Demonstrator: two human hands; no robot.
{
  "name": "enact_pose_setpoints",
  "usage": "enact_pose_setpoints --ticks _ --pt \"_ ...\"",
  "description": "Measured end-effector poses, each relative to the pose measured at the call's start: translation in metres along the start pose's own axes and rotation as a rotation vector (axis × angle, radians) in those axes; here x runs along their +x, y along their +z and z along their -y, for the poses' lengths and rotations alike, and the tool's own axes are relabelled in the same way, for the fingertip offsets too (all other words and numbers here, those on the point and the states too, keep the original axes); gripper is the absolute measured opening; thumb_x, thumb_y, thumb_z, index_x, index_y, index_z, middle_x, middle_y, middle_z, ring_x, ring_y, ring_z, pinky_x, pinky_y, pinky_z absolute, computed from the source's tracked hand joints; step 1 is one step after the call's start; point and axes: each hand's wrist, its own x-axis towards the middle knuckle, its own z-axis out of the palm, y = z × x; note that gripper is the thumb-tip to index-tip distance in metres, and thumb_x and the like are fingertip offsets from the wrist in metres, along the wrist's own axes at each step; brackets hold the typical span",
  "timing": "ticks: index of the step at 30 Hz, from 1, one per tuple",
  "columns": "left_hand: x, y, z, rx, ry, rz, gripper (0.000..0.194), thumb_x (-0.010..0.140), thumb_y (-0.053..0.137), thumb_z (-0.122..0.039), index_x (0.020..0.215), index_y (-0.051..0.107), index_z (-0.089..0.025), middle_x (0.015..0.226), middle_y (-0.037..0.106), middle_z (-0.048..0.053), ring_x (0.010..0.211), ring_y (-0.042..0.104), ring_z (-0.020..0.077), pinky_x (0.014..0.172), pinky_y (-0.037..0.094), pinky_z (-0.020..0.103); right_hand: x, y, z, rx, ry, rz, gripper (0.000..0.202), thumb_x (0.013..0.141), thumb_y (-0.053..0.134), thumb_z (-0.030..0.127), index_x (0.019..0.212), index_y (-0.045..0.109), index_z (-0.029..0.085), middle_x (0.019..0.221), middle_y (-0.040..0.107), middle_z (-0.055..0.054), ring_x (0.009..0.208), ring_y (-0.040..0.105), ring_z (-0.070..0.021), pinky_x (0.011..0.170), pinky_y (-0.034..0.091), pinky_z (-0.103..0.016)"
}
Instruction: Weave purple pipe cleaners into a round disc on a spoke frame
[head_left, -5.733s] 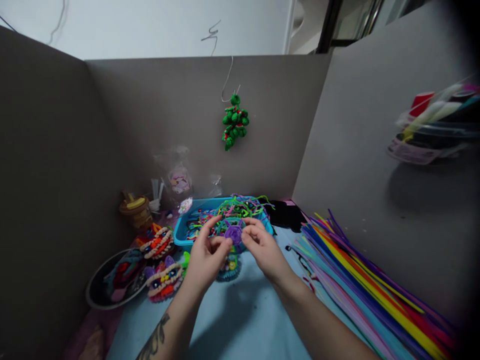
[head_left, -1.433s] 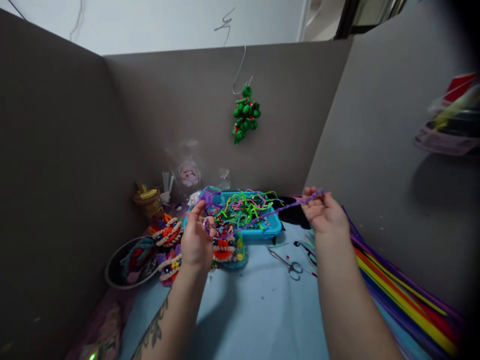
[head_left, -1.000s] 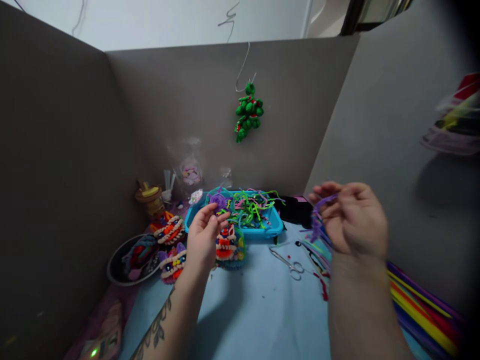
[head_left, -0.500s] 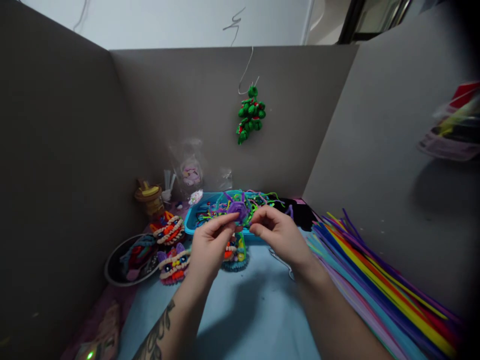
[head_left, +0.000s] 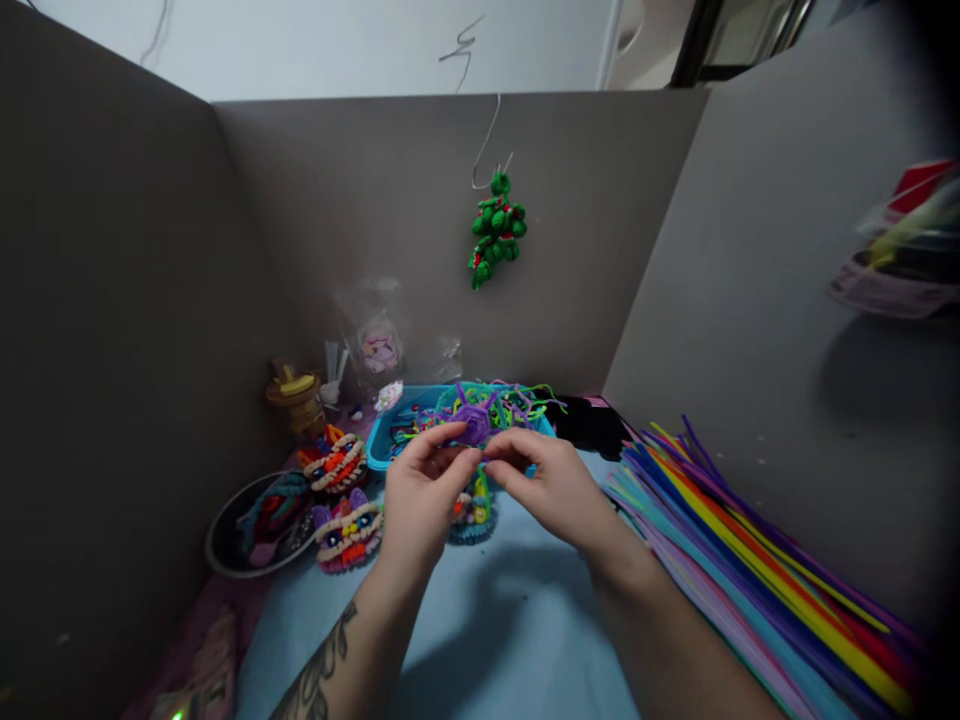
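Note:
A purple piece of twisted pipe cleaners [head_left: 474,420], with a round woven middle and arms sticking out, is held up in front of the blue tray. My left hand [head_left: 427,485] pinches it between thumb and fingers at its lower left edge. My right hand [head_left: 544,485] has thumb and forefinger pressed together at its lower right, close against the left fingertips, on what looks like a pipe cleaner end. Under the hands, a colourful pipe-cleaner figure [head_left: 472,520] sits on the table, partly covered by my left hand.
Behind the hands lies a blue tray [head_left: 381,450] of pipe cleaner pieces. Long coloured pipe cleaners [head_left: 750,550] spread along the right. Finished figures [head_left: 349,535] and a metal bowl [head_left: 217,550] stand left. A green ornament [head_left: 497,230] hangs on the grey back panel [head_left: 337,200].
My right hand has moved left and slightly down, bringing its fingertips against those of my left hand. The purple piece has turned slightly. A silver tool near my right wrist is now hidden.

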Motion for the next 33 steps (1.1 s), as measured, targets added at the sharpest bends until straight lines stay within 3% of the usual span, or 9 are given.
enact_pose_setpoints --ticks 8,13,19,27,33 --pt "0.005 0.0 0.006 -0.208 -0.126 -0.042 0.036 0.057 0.082 -0.028 0.087 0.067 -0.015 0.072 0.067 0.0 0.063 0.064 0.0101 0.059 0.048 0.019 0.001 0.0 -0.006 -0.074 -0.086 -0.255 0.011 0.079 0.059 0.013 0.076 0.066 0.02 0.077 0.064 -0.002 0.076 0.06 -0.0155 0.069 0.046 -0.026" --pt "0.002 0.001 0.003 -0.083 -0.131 -0.01 0.037 0.06 0.08 -0.03 0.092 0.066 -0.016 0.074 0.067 0.0 0.059 0.064 0.0108 0.048 0.045 0.016 0.001 0.007 -0.006 -0.067 -0.056 -0.334 0.008 0.079 0.061 0.016 0.075 0.067 0.019 0.074 0.063 -0.001 0.069 0.058 -0.0139 0.062 0.045 -0.024" --pt "-0.002 0.003 -0.001 0.07 -0.034 0.013 0.03 0.065 0.075 -0.031 0.089 0.065 -0.017 0.078 0.067 0.001 0.055 0.063 0.0106 0.045 0.045 0.017 0.001 0.009 -0.003 -0.052 -0.032 -0.358 0.008 0.078 0.061 0.016 0.073 0.066 0.019 0.072 0.063 -0.001 0.065 0.057 -0.0132 0.059 0.044 -0.023" --pt "-0.002 0.003 0.002 0.257 0.114 0.004 0.015 0.07 0.069 -0.025 0.082 0.067 -0.016 0.058 0.063 -0.001 0.05 0.057 0.01 0.049 0.046 0.018 0.002 0.01 -0.003 -0.007 0.059 -0.347 0.013 0.079 0.058 0.021 0.066 0.058 0.018 0.067 0.055 0.001 0.062 0.051 -0.0124 0.056 0.04 -0.023" --pt "0.0 0.003 0.004 0.112 0.036 0.131 0.027 0.068 0.072 -0.028 0.091 0.065 -0.017 0.068 0.065 -0.001 0.043 0.053 0.0073 0.042 0.046 0.019 0.001 0.012 0.0 0.017 0.018 -0.35 0.016 0.077 0.053 0.016 0.062 0.053 0.018 0.063 0.049 0.003 0.059 0.046 -0.011 0.055 0.038 -0.022"
